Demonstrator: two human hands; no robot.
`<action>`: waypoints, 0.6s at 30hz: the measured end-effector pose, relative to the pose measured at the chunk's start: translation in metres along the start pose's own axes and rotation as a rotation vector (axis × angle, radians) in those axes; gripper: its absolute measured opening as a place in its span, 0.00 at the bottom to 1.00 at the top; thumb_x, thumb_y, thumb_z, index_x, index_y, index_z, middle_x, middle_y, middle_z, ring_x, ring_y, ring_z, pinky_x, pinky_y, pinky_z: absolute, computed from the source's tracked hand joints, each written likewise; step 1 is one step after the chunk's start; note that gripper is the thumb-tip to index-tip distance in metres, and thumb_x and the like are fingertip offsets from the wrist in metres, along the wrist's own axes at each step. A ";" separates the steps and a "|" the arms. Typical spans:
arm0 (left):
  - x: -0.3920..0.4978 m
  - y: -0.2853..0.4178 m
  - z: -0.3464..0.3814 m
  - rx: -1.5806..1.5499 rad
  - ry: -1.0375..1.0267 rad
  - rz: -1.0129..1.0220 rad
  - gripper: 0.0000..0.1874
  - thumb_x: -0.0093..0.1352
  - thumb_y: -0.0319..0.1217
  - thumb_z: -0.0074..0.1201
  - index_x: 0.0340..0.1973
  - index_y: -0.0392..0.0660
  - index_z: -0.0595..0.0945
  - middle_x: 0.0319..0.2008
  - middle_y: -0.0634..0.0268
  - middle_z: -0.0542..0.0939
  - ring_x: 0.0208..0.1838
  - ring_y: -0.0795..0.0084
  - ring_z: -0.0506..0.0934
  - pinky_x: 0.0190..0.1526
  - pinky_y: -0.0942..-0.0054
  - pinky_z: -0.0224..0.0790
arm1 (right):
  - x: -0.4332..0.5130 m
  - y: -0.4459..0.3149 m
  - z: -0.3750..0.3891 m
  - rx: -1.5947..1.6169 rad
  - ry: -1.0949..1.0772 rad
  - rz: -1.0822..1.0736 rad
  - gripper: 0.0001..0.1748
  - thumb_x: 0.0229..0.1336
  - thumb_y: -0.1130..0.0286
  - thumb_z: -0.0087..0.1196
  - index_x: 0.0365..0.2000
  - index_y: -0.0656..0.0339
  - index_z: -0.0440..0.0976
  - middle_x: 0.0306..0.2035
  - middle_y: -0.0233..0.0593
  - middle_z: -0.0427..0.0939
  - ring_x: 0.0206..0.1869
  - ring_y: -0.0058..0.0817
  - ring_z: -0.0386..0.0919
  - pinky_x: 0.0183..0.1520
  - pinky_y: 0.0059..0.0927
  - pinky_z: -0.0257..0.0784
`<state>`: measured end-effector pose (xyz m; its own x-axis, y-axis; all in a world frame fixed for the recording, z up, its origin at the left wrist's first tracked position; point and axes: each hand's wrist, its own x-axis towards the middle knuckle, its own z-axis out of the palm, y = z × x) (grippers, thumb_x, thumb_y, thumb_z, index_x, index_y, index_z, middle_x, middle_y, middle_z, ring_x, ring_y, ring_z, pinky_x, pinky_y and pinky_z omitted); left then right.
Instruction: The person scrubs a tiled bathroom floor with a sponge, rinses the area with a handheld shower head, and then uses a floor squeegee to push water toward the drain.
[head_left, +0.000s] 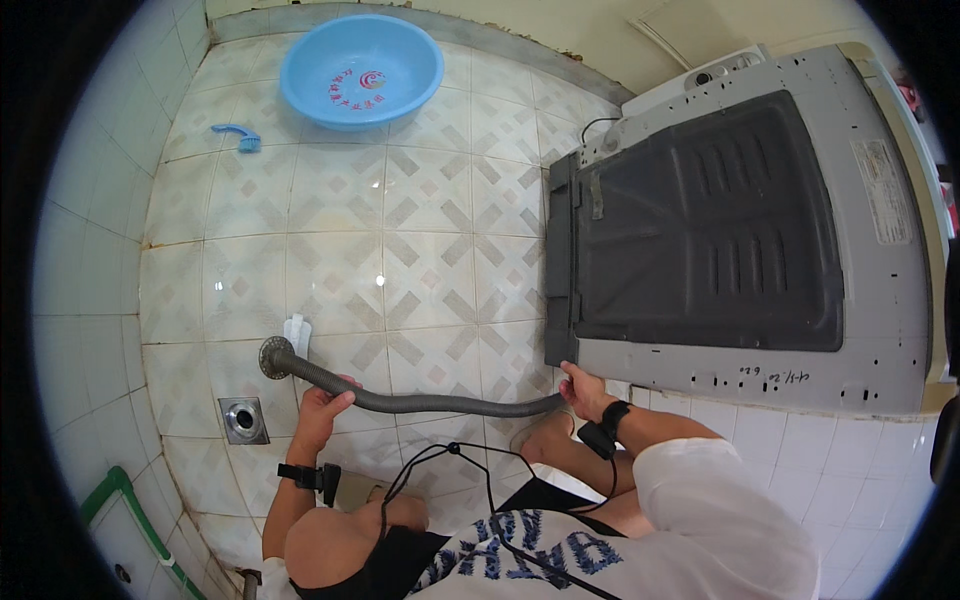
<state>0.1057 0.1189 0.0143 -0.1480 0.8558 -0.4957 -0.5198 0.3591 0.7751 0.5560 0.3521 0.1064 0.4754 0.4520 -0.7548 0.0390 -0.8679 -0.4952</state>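
Observation:
A grey corrugated drain hose (450, 405) runs across the tiled floor in front of me. My left hand (330, 409) grips it near its left end, where a round perforated metal drain fitting (276, 358) is attached. At the hose's other end is my right hand (581, 390), beside the lower corner of a washing machine (705, 225) whose back panel faces me; the hand hides the hose end. A white plastic piece (298, 334) lies just behind the round fitting. Left of my left hand, a square metal floor drain (244, 421) with a round opening is set in the tiles.
A light blue plastic basin (362, 71) stands by the far wall. To its left lies a small blue brush (244, 139). Green pipe (139, 517) runs along the left wall. A black cable (596, 127) reaches the machine's back corner.

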 end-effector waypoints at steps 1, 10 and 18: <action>0.002 0.002 -0.002 0.008 0.013 -0.007 0.17 0.70 0.32 0.65 0.52 0.40 0.84 0.47 0.66 0.86 0.48 0.76 0.78 0.52 0.73 0.69 | -0.001 0.000 0.002 0.004 -0.032 -0.005 0.15 0.61 0.67 0.70 0.33 0.58 0.72 0.26 0.33 0.74 0.21 0.24 0.75 0.22 0.23 0.78; 0.048 0.038 0.008 0.134 -0.040 -0.106 0.20 0.71 0.35 0.64 0.55 0.38 0.83 0.48 0.65 0.85 0.50 0.72 0.79 0.53 0.70 0.71 | 0.010 0.011 0.004 0.174 -0.108 0.207 0.15 0.66 0.61 0.62 0.38 0.60 0.70 0.28 0.36 0.71 0.24 0.31 0.75 0.26 0.33 0.80; 0.019 0.039 0.010 0.274 -0.150 -0.240 0.23 0.71 0.37 0.67 0.57 0.37 0.84 0.50 0.63 0.86 0.53 0.71 0.81 0.59 0.67 0.73 | -0.133 0.049 0.196 -0.778 -1.019 -1.029 0.30 0.69 0.55 0.58 0.60 0.68 0.71 0.55 0.55 0.78 0.58 0.42 0.78 0.63 0.39 0.71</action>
<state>0.0910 0.1524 0.0387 0.0852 0.7731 -0.6285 -0.2778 0.6242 0.7302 0.3221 0.2900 0.0987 -0.7551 0.5372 -0.3758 0.5088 0.1187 -0.8527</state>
